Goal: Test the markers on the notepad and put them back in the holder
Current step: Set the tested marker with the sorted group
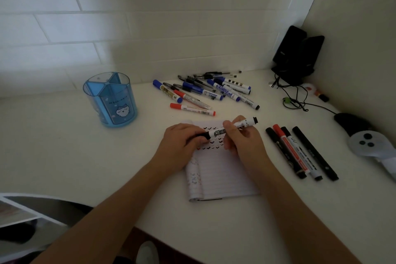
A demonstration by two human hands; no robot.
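— Fingers [198, 140] of the left hand [182, 141] pinched one black end of the white-barrelled black marker [218, 132]; the right hand [240, 137] gripped its barrel.
— Where was it?
— Just over the lined white notepad [225, 173], translucent blue plastic holder [111, 100] well apart.

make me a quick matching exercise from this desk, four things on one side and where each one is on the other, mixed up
Things:
1. blue holder
2. black marker
3. pile of markers
4. row of four markers

Places:
A. right of the notepad
B. gripped by left hand and right hand, over the notepad
C. standing upright at far left
D. behind the notepad, near the wall

Pairs: 1-C, 2-B, 3-D, 4-A
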